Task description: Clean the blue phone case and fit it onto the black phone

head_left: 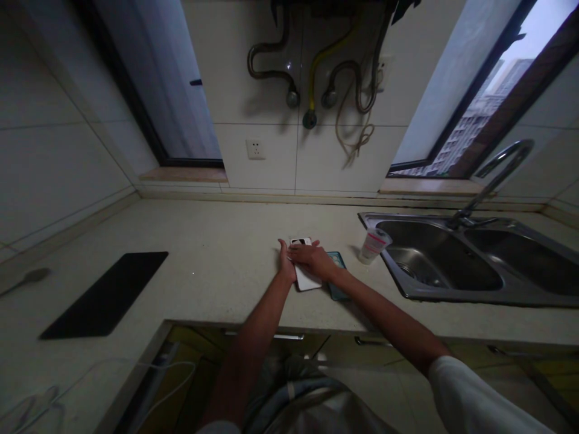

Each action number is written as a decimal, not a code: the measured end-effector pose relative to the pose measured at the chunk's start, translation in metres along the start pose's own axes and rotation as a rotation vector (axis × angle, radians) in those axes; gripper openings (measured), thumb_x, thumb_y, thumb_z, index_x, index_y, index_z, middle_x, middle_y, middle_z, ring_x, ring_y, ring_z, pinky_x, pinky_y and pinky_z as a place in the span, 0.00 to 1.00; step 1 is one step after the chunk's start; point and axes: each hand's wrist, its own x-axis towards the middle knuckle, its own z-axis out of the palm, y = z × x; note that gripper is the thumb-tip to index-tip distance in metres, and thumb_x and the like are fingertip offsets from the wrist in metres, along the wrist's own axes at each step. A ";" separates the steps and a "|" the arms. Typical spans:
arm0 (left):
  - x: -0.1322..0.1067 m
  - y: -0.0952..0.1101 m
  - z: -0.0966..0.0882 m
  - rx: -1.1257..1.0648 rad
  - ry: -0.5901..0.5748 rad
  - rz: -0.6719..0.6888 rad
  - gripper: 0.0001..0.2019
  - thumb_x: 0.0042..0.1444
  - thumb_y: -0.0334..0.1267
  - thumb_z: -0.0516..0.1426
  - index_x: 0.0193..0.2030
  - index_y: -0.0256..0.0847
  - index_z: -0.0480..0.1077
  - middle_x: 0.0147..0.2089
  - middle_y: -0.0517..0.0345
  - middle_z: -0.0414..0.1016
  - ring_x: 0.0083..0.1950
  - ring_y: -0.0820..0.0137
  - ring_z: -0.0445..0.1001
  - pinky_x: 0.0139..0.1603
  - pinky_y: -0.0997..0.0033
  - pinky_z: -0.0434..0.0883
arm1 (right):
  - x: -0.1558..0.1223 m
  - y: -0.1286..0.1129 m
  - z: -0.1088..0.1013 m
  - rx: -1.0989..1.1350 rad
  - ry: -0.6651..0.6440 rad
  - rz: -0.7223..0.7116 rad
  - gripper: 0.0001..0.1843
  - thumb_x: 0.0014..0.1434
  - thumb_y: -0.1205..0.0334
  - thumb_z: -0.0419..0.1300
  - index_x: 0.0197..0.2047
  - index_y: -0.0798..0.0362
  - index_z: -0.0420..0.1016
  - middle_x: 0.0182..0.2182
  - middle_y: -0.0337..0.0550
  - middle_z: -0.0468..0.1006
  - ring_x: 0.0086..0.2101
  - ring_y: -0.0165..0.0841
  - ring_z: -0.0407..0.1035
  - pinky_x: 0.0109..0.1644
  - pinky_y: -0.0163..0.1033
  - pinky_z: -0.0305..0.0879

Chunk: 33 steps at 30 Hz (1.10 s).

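Note:
A white smartphone [306,278] lies on the pale stone countertop [212,241], its dark camera module at the far end. My left hand [286,262] grips the phone's left edge. My right hand [312,259] lies across the upper part of the phone, with its fingertips reaching towards my left hand and covering part of the back. Partly under the white phone and my right hand lies a teal phone or phone case [338,290]. Its hidden portion stays out of sight.
A clear plastic cup [373,245] stands just right of my hands, beside a double steel sink [438,256] with a curved faucet [493,181]. A black mat [106,295] lies left. Hoses [312,72] and a wall socket [256,149] are on the wall behind.

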 end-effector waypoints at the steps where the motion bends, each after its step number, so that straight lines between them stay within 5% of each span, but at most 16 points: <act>1: 0.000 0.001 0.000 -0.013 -0.012 0.009 0.44 0.57 0.74 0.41 0.54 0.34 0.73 0.53 0.34 0.78 0.56 0.46 0.76 0.58 0.42 0.68 | -0.007 -0.003 0.002 -0.001 0.000 -0.010 0.17 0.63 0.72 0.59 0.51 0.50 0.81 0.52 0.49 0.81 0.57 0.40 0.73 0.57 0.48 0.73; 11: -0.005 0.008 0.002 -0.102 0.084 0.202 0.33 0.59 0.69 0.48 0.43 0.39 0.74 0.42 0.44 0.80 0.52 0.52 0.78 0.53 0.47 0.72 | -0.061 -0.047 0.000 -0.126 0.066 -0.184 0.13 0.66 0.69 0.59 0.52 0.51 0.79 0.48 0.49 0.83 0.50 0.42 0.75 0.49 0.47 0.75; 18: -0.008 0.004 0.004 -0.144 0.058 0.180 0.38 0.59 0.71 0.42 0.42 0.37 0.74 0.43 0.39 0.80 0.52 0.51 0.77 0.51 0.48 0.72 | -0.081 -0.031 -0.018 -0.166 0.154 -0.127 0.11 0.67 0.67 0.58 0.48 0.51 0.80 0.44 0.50 0.83 0.43 0.37 0.76 0.45 0.43 0.74; 24: -0.005 0.002 0.002 -0.142 0.118 0.159 0.36 0.60 0.70 0.43 0.44 0.38 0.75 0.43 0.39 0.79 0.55 0.50 0.76 0.56 0.43 0.69 | -0.085 -0.021 -0.031 -0.196 0.146 -0.017 0.11 0.66 0.68 0.59 0.48 0.51 0.80 0.40 0.50 0.82 0.38 0.36 0.75 0.38 0.38 0.70; 33: -0.001 0.004 -0.003 -0.130 0.121 0.127 0.36 0.60 0.69 0.42 0.44 0.38 0.74 0.43 0.40 0.79 0.55 0.49 0.75 0.55 0.42 0.69 | -0.062 -0.040 -0.007 -0.136 0.017 0.020 0.08 0.66 0.65 0.60 0.42 0.51 0.82 0.36 0.48 0.80 0.36 0.35 0.71 0.39 0.39 0.62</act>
